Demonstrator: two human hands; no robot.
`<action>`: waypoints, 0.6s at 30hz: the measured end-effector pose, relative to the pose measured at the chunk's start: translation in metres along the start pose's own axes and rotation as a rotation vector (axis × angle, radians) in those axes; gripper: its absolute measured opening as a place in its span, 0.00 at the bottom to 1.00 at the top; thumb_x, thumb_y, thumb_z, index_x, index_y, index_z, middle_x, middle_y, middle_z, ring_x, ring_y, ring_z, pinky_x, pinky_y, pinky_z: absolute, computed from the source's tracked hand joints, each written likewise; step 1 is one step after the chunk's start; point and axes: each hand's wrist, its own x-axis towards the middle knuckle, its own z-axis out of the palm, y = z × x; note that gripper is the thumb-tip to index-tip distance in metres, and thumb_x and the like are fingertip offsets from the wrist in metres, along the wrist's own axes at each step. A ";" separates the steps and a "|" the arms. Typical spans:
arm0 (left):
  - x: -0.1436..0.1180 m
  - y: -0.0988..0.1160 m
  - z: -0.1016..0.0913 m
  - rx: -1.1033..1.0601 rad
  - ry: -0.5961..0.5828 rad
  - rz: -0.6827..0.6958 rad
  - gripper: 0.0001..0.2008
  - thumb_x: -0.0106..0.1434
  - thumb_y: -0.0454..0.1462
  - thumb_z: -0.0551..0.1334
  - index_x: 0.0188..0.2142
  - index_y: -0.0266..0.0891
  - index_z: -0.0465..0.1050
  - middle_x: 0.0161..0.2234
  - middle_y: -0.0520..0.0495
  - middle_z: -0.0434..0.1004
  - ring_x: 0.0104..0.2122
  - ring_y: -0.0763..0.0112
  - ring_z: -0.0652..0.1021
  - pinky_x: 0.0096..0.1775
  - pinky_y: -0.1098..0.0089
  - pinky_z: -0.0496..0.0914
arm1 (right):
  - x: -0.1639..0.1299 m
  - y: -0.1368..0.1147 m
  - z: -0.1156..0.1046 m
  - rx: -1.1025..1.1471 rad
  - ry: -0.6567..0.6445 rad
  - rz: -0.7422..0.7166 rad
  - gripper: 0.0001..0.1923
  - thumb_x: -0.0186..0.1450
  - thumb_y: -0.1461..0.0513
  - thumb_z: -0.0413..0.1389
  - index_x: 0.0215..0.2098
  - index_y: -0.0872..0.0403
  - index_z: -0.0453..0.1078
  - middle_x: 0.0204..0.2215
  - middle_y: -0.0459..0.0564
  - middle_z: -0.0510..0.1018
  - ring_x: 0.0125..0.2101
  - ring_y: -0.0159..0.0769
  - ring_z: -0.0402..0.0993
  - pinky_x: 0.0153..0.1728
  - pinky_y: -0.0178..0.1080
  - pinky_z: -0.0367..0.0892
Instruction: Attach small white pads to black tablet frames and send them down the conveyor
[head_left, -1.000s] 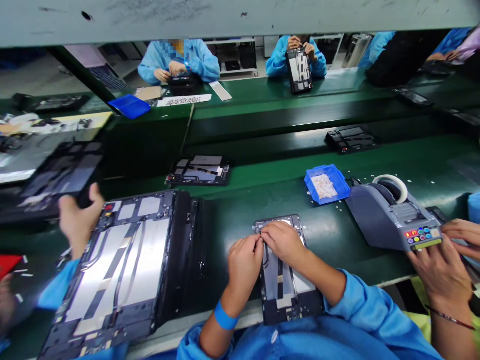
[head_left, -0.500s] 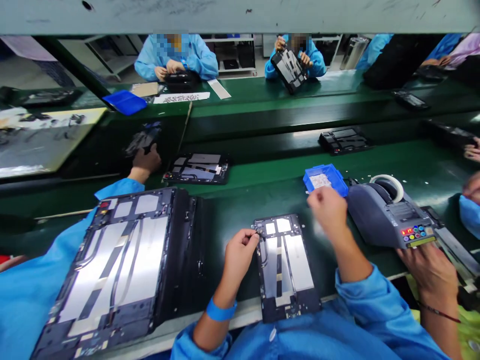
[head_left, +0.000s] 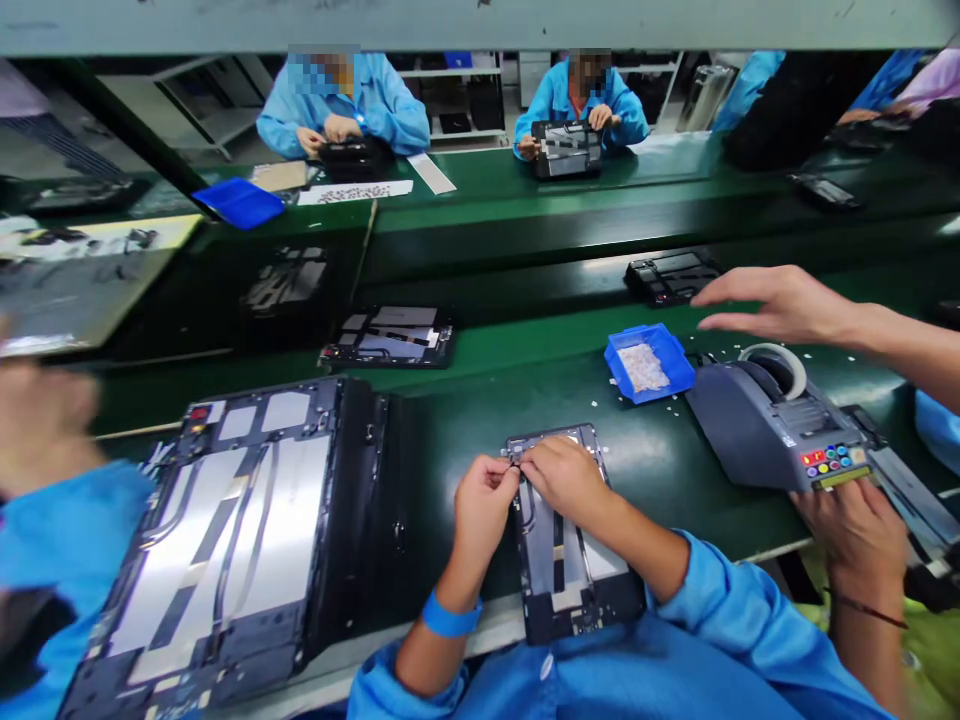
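From my head camera, both my hands meet at the top left corner of the small opened tablet that lies flat on the green bench, its near end over the bench edge against my blue sleeves. My left hand has its grip pinched shut, thumb and fingertips pressed together on something too small to make out, right at the tablet's upper edge. My right hand lies over the tablet's top, fingers curled down onto the same corner and touching my left fingertips; whether this grip clamps anything I cannot tell.

To the left, just beside my left arm, a much larger opened tablet lies flat, silver panels up. Beyond my hands to the right sits a small blue tray of white bits, and just beside it a grey tape dispenser with coloured buttons. A neighbour's hand rests at the dispenser's front, and another hand is stretched out flat above it. Farther back another opened tablet lies on the bench, and across the line people in blue coats work at their own devices.
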 end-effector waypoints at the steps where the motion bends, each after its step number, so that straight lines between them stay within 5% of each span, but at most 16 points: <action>1: -0.001 0.001 0.000 0.031 0.006 0.017 0.07 0.57 0.40 0.64 0.28 0.40 0.72 0.28 0.49 0.80 0.28 0.68 0.78 0.33 0.70 0.72 | 0.001 0.002 0.000 -0.013 -0.006 -0.002 0.08 0.72 0.63 0.56 0.36 0.52 0.77 0.34 0.53 0.80 0.38 0.41 0.75 0.44 0.40 0.67; 18: -0.006 -0.001 0.002 0.154 -0.013 0.132 0.03 0.56 0.36 0.62 0.26 0.41 0.69 0.33 0.48 0.83 0.29 0.70 0.77 0.33 0.70 0.70 | 0.012 0.006 -0.003 0.072 -0.075 0.034 0.07 0.64 0.69 0.56 0.30 0.53 0.73 0.28 0.48 0.76 0.32 0.37 0.71 0.35 0.36 0.60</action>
